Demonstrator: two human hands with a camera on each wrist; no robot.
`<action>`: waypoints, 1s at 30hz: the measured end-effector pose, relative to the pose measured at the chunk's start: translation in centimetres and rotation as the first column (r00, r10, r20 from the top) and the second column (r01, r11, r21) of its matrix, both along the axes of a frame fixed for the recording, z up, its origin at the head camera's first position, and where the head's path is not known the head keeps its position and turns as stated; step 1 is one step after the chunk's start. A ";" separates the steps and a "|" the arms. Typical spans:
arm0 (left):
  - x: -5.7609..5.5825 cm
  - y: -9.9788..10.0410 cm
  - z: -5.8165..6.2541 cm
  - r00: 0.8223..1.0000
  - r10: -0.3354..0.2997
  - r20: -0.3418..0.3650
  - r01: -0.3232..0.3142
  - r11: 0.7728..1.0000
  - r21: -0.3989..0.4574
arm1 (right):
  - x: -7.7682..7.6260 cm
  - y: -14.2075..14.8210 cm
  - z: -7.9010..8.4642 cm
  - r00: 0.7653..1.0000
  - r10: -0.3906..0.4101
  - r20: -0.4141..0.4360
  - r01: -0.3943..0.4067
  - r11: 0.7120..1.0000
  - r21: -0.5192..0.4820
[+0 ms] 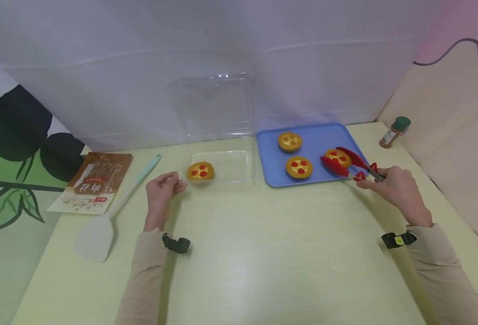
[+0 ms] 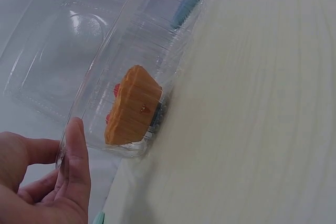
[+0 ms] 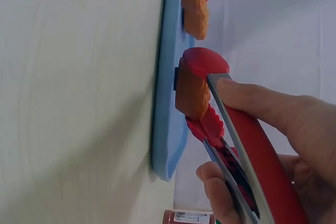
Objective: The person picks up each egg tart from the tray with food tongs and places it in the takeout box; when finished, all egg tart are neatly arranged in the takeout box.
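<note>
My right hand point(image 1: 397, 192) grips red-tipped tongs point(image 3: 244, 145). The tong heads lie around an egg tart point(image 1: 338, 157) with red pieces on top, at the right end of the blue tray point(image 1: 320, 135). Two other tarts sit on the same tray, one with red pieces point(image 1: 299, 167) and one plain yellow tart point(image 1: 290, 141). With thumb and fingers my left hand point(image 2: 58, 182) pinches the rim of a clear plastic box point(image 2: 89, 85), whose lid stands raised at the back. Inside the box, near that hand, lies one tart point(image 1: 200, 171) with red pieces.
To the left lie a brown and cream food packet point(image 1: 96, 180) and a white spatula point(image 1: 96, 237) with a mint handle end. A small green-capped bottle point(image 1: 394, 132) stands behind the tray's right side. A pale cloth point(image 1: 141, 90) hangs along the table's back edge.
</note>
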State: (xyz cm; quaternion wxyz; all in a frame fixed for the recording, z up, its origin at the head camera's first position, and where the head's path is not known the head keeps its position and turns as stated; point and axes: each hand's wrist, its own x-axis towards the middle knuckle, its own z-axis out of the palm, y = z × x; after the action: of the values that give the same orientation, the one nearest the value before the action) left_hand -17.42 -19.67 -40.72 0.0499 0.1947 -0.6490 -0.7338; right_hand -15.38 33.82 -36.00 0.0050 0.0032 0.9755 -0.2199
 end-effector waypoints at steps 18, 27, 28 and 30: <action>-0.4 -0.1 -0.1 1.000 -0.002 0.007 0.002 1.000 -0.013 | 0.7 -3.6 2.4 1.000 -0.003 0.010 0.004 0.985 -0.171; -0.3 -0.2 -0.4 1.000 0.012 0.001 -0.012 1.000 -0.003 | -0.9 -8.5 3.4 0.988 0.151 0.030 -0.143 0.971 -0.190; -0.2 -0.1 -0.4 1.000 0.013 0.000 -0.013 1.000 -0.003 | -1.1 -9.1 3.4 0.985 0.168 0.034 -0.159 0.968 -0.193; -0.1 -0.1 -0.6 1.000 0.013 0.002 -0.013 1.000 -0.007 | -1.6 -10.4 3.3 0.980 0.191 0.049 -0.178 0.965 -0.192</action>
State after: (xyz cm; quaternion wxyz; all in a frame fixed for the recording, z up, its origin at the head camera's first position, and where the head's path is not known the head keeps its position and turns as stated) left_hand -17.56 -19.81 -41.28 0.0546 0.1994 -0.6503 -0.7310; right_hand -16.94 23.38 -32.70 0.0584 -0.0807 0.9459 -0.3088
